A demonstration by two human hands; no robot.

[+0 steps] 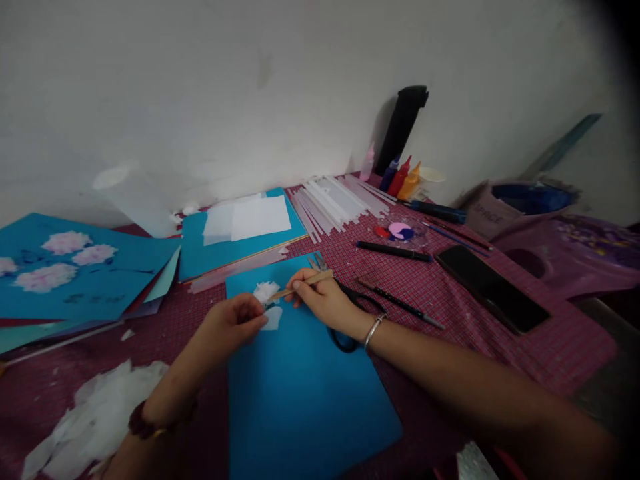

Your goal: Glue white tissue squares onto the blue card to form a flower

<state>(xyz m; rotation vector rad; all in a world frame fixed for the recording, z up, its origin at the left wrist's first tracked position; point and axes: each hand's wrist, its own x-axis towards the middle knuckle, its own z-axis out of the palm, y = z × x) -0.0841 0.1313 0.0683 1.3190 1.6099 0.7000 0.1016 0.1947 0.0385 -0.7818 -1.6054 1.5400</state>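
Observation:
In my right hand (320, 297) is a slim, pale wooden stick (320, 277), gripped between thumb and fingers and slanting down to the left. My left hand (240, 319) is pinched at the stick's lower end; what its fingertips hold, if anything, is hidden. Just behind them a ruffled white paper flower (266, 290) lies on a blue sheet (300, 393). A small white paper piece (273, 319) rests on the sheet between the hands. Black-handled scissors (345, 341) lie partly under my right wrist, their blades showing beyond the hand.
Left stand a blue card with paper flowers (100, 293) and a heap of white paper scraps (100, 407). Behind are white sheets (260, 219) and pale strips (335, 200). Right lie a phone (490, 287), a black pen (395, 251), a brush (400, 303) and paint bottles (400, 179).

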